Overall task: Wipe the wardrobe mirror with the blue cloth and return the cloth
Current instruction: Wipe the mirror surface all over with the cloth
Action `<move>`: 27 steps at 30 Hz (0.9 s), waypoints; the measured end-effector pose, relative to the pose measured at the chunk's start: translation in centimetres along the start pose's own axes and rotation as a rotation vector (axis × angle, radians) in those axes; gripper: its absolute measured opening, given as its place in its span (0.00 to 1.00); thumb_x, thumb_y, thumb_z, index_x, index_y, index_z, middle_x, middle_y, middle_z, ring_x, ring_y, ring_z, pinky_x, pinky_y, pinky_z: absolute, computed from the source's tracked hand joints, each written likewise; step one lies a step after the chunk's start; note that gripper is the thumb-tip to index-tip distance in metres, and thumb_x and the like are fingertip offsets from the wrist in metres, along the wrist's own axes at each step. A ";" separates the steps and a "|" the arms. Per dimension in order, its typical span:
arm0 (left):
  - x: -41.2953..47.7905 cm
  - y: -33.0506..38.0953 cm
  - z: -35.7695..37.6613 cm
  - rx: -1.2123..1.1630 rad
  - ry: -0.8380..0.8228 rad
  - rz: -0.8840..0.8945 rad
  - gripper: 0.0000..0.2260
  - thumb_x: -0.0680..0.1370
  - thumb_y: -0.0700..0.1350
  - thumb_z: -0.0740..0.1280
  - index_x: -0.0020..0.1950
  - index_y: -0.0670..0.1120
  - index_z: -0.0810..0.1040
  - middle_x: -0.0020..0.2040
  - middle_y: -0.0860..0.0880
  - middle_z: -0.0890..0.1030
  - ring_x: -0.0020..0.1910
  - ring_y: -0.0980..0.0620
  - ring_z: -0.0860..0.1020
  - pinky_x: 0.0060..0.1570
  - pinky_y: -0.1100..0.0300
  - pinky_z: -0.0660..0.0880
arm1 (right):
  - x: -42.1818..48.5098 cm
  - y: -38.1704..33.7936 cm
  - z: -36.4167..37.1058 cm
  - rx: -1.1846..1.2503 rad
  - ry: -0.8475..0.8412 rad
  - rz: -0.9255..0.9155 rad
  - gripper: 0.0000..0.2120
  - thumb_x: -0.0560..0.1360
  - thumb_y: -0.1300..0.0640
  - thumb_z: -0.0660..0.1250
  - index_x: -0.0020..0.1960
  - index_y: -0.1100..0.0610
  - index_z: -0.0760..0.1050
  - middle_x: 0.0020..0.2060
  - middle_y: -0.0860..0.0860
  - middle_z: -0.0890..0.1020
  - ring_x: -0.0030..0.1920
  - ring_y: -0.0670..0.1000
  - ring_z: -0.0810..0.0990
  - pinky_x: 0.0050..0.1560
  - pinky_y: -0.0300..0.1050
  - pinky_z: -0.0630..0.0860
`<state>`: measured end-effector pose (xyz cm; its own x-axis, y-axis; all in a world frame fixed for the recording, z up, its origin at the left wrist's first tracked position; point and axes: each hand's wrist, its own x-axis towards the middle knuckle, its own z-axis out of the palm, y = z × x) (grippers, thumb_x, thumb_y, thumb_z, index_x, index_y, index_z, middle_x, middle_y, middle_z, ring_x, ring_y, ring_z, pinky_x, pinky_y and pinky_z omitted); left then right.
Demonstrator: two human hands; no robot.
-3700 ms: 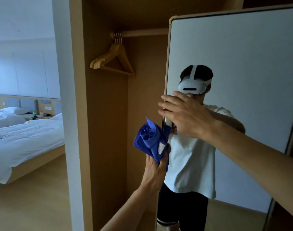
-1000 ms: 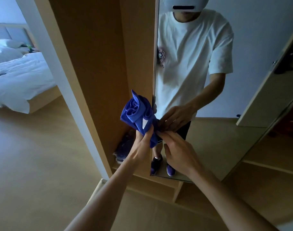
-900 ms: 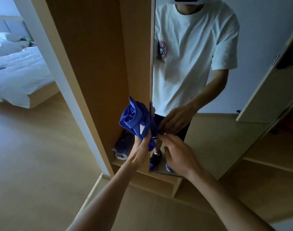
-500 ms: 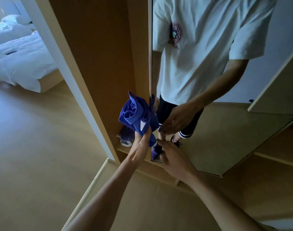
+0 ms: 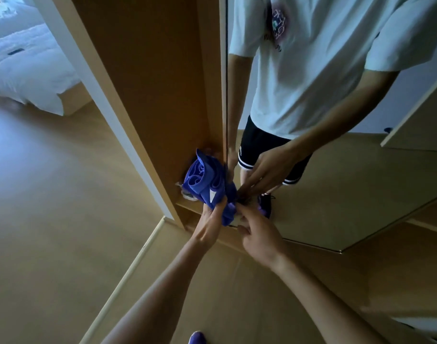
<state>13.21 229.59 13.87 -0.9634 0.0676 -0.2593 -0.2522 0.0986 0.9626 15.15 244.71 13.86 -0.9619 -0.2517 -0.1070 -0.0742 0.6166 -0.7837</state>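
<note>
Left hand (image 5: pixel 210 224) grips bunched cloth (image 5: pixel 205 182) at the mirror (image 5: pixel 349 207)'s lower left edge; right hand (image 5: pixel 257 234) alongside, curled, its hold unclear

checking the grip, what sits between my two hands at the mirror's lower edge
In the head view, the hanging tail of the bunched blue cloth fills the gap: the left hand grips it, the right hand reaches it with fingertips.

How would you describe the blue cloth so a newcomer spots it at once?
Find the wardrobe mirror on the right and follow its left edge down near the bottom corner. There the left hand grips a bunched blue cloth. Rolled folds and a small white triangle set it apart from the purple shoe reflected beside it.
</note>
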 end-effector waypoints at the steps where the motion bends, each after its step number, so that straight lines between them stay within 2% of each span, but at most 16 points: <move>1: 0.2 -0.5 0.0 -0.002 -0.001 -0.013 0.17 0.76 0.63 0.57 0.64 0.62 0.64 0.66 0.52 0.74 0.59 0.63 0.76 0.53 0.69 0.73 | -0.1 0.6 0.3 -0.005 0.003 0.027 0.30 0.79 0.64 0.64 0.78 0.46 0.63 0.75 0.46 0.70 0.73 0.48 0.70 0.71 0.53 0.72; 2: 0.4 -0.7 0.0 -0.006 0.005 -0.015 0.19 0.76 0.63 0.57 0.66 0.61 0.64 0.68 0.50 0.74 0.63 0.59 0.75 0.59 0.64 0.74 | -0.1 1.1 0.6 -0.005 0.009 0.054 0.29 0.80 0.64 0.63 0.78 0.49 0.64 0.74 0.47 0.70 0.72 0.49 0.71 0.71 0.52 0.72; 4: 0.7 -0.7 0.0 -0.022 0.026 0.004 0.27 0.77 0.65 0.57 0.74 0.59 0.61 0.74 0.49 0.69 0.71 0.51 0.70 0.71 0.52 0.69 | -0.2 1.9 1.0 0.021 0.017 0.105 0.27 0.80 0.64 0.63 0.78 0.53 0.65 0.74 0.50 0.72 0.70 0.50 0.73 0.69 0.50 0.73; 5: 0.6 -0.5 -0.1 -0.042 0.036 0.024 0.29 0.76 0.66 0.58 0.76 0.61 0.59 0.76 0.51 0.67 0.73 0.51 0.68 0.72 0.52 0.67 | -0.3 2.1 1.2 0.038 0.016 0.126 0.26 0.80 0.64 0.63 0.78 0.54 0.65 0.74 0.50 0.71 0.71 0.49 0.73 0.70 0.50 0.73; 8: 0.3 0.4 -0.3 -0.092 0.061 0.076 0.30 0.72 0.70 0.61 0.73 0.68 0.59 0.76 0.55 0.68 0.72 0.56 0.68 0.66 0.59 0.67 | -0.1 2.2 1.6 0.093 0.052 0.161 0.26 0.81 0.63 0.63 0.78 0.53 0.65 0.72 0.48 0.73 0.70 0.46 0.74 0.70 0.48 0.73; 11: 0.2 -0.3 -0.2 -0.098 0.075 0.068 0.40 0.70 0.71 0.61 0.79 0.57 0.59 0.75 0.54 0.70 0.72 0.55 0.69 0.67 0.58 0.66 | 0.2 1.4 2.3 0.194 0.082 0.197 0.26 0.81 0.63 0.62 0.77 0.50 0.66 0.70 0.44 0.75 0.67 0.44 0.76 0.67 0.43 0.74; 12: 0.3 -0.8 -0.1 -0.091 0.074 0.060 0.40 0.71 0.70 0.61 0.80 0.55 0.59 0.74 0.53 0.70 0.71 0.55 0.70 0.67 0.59 0.67 | 0.4 1.2 2.5 0.221 0.080 0.205 0.26 0.81 0.63 0.62 0.77 0.49 0.67 0.69 0.44 0.76 0.66 0.44 0.76 0.67 0.43 0.74; 15: 0.9 -2.8 0.1 -0.082 0.054 0.022 0.30 0.76 0.63 0.60 0.77 0.54 0.63 0.71 0.52 0.73 0.69 0.56 0.72 0.61 0.65 0.69 | 0.8 1.3 3.6 0.243 0.080 0.222 0.24 0.81 0.64 0.61 0.76 0.50 0.67 0.68 0.45 0.77 0.66 0.44 0.77 0.68 0.46 0.74; 18: 1.3 -5.0 0.3 -0.042 0.041 -0.045 0.19 0.76 0.59 0.60 0.66 0.59 0.68 0.64 0.50 0.76 0.64 0.52 0.74 0.55 0.66 0.71 | 0.7 2.1 4.8 0.259 0.081 0.256 0.23 0.80 0.65 0.61 0.73 0.50 0.70 0.65 0.45 0.79 0.64 0.41 0.76 0.66 0.40 0.73; 21: 1.9 -7.2 0.5 -0.001 0.017 -0.101 0.11 0.74 0.55 0.59 0.56 0.57 0.70 0.57 0.47 0.77 0.59 0.46 0.75 0.50 0.66 0.75 | 0.3 3.5 6.0 0.274 0.051 0.289 0.24 0.79 0.64 0.60 0.73 0.47 0.70 0.64 0.39 0.77 0.62 0.35 0.74 0.66 0.37 0.71; 23: 2.0 -7.7 0.4 0.012 0.000 -0.096 0.10 0.74 0.54 0.58 0.55 0.56 0.70 0.59 0.42 0.76 0.60 0.42 0.75 0.56 0.59 0.75 | -0.1 4.2 6.6 0.296 0.032 0.323 0.26 0.80 0.64 0.60 0.75 0.47 0.67 0.66 0.39 0.74 0.64 0.35 0.72 0.66 0.37 0.69; 25: 1.5 -7.0 0.2 -0.017 -0.009 -0.078 0.13 0.75 0.55 0.58 0.59 0.56 0.70 0.63 0.42 0.75 0.64 0.43 0.73 0.65 0.50 0.73 | -0.6 4.4 7.0 0.323 0.034 0.354 0.27 0.80 0.66 0.60 0.76 0.50 0.66 0.69 0.42 0.73 0.68 0.40 0.72 0.67 0.38 0.68; 27: 0.8 -5.4 0.0 -0.062 0.008 -0.034 0.16 0.75 0.56 0.59 0.63 0.58 0.69 0.65 0.47 0.75 0.65 0.48 0.73 0.66 0.52 0.72 | -0.9 3.9 7.1 0.342 0.036 0.355 0.28 0.80 0.69 0.58 0.77 0.51 0.65 0.71 0.44 0.73 0.70 0.43 0.73 0.68 0.38 0.69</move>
<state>13.83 229.06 8.45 -0.9547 0.0570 -0.2919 -0.2901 0.0393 0.9562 17.58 242.01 6.57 -0.9209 -0.0405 -0.3877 0.3451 0.3777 -0.8592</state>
